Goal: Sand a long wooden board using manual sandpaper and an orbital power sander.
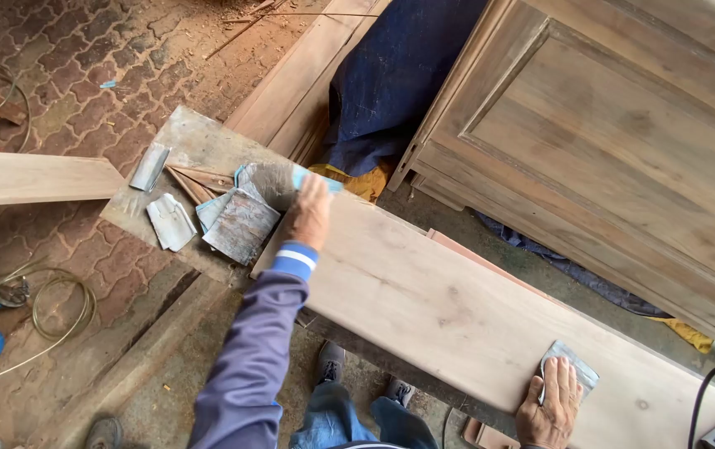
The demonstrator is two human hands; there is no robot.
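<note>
Pressing my right hand (550, 402), fingers together, flat on thin floppy sandpaper (572, 366) upon the stiff, heavy plank (457, 308); my left hand (309, 212) pinches another sheet (312, 177) at plank's far end.

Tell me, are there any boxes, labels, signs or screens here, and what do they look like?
None can be seen: no box, label, sign or screen.
Nearest thing: worn grey sandpaper sheets, lying loose on a board by the left hand.
One more grey sheet, flat under the right hand on the long pale plank.
</note>
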